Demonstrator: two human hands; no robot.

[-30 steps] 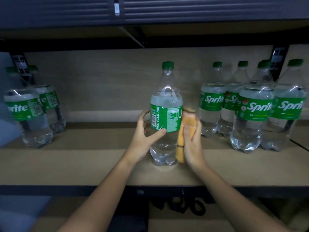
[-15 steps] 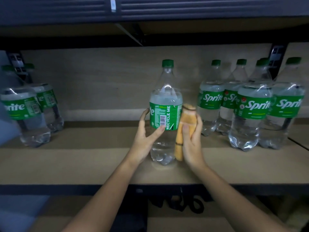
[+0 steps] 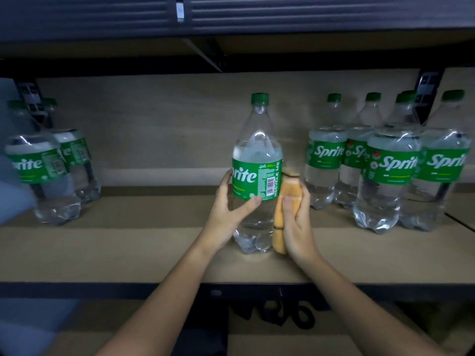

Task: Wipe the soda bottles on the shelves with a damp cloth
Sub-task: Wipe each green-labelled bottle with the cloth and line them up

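1. I'm looking down at a Sprite bottle that is standing upright mid-shelf, green cap on, barcode side of the label facing me.
2. My left hand is gripping the bottle's left side, fingers wrapping behind, thumb lying across the front at the label's lower edge.
3. My right hand is clutching a folded orange cloth, fingers curling over it, and pressing it flat against the bottle's right side from the label down to near the base.
4. Four or five more Sprite bottles are crowding together on the right of the shelf, upright, near the right hand but apart from it.
5. Two blurry bottles at the left are standing well apart from the held one.
6. A dark upper shelf is hanging overhead.
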